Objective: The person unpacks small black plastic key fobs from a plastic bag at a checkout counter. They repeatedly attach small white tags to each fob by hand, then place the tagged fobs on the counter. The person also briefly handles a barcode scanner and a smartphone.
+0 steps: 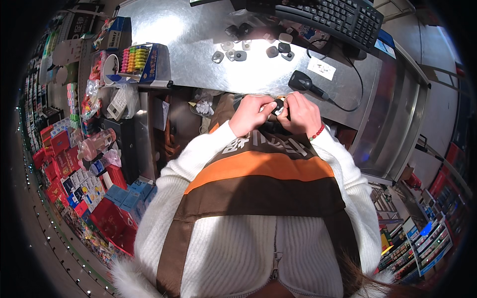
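- White ribbed sweater sleeves and a brown-and-orange apron [258, 184] fill the near view; both forearms rise from them toward the tabletop [198, 54] edge.
- Left hand [250, 115] and right hand [301, 113] meet at the metal tabletop's near edge, fingers pinched from both sides on a small dark tag [278, 106]. Gripped this way, probably to steady it while working a small part; detail too small to be sure.
- Red bead bracelet [317, 132] on the right wrist.
- Loose tags [278, 49], grey and black, lie scattered farther back on the tabletop, within reach of both hands.
- Handheld scanner [304, 83] rests just beyond the right hand, its cable running back toward the black keyboard [328, 17].
- Shelf of coloured packets [134, 59] at left, red and blue boxes [94, 184] stacked below.
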Demonstrator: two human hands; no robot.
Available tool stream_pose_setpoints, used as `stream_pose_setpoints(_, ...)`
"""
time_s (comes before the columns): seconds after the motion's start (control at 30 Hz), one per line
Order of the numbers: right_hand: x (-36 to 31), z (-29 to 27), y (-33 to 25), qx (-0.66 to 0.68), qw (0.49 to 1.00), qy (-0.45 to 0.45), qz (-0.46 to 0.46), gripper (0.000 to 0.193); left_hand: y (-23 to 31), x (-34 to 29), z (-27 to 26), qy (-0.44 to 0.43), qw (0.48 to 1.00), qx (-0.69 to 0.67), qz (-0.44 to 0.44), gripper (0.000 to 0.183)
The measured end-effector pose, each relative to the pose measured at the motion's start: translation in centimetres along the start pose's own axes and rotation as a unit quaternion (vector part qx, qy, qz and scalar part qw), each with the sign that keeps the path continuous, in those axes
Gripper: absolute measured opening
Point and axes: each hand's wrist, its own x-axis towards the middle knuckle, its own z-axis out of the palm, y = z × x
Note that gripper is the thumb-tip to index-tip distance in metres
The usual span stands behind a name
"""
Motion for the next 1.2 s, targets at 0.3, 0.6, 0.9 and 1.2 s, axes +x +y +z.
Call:
stream_pose_setpoints(0.3,-0.9,-1.0,-0.2,0.090,0.994,0.062,0.004,0.025,-0.4,0.0,-0.5,-0.033,0.995,-0.071,-0.063,0.027)
stream_pose_setpoints(0.6,-0.7,-1.3,0.3,0.087,0.995,0.040,-0.018,0.016,-1.3,0.0,-0.2,-0.043,0.992,-0.101,-0.056,0.028)
stream_pose_setpoints(0.9,-1.3,-0.6,0.9,0.040,0.997,-0.008,-0.060,0.021,-2.1,0.3,0.5,-0.020,0.978,-0.175,-0.111,0.025)
stream_pose_setpoints(1.2,-2.4,0.3,2.2,0.129,0.988,-0.032,-0.081,0.027,-2.5,0.8,-0.1,-0.098,0.906,-0.353,-0.209,0.019)
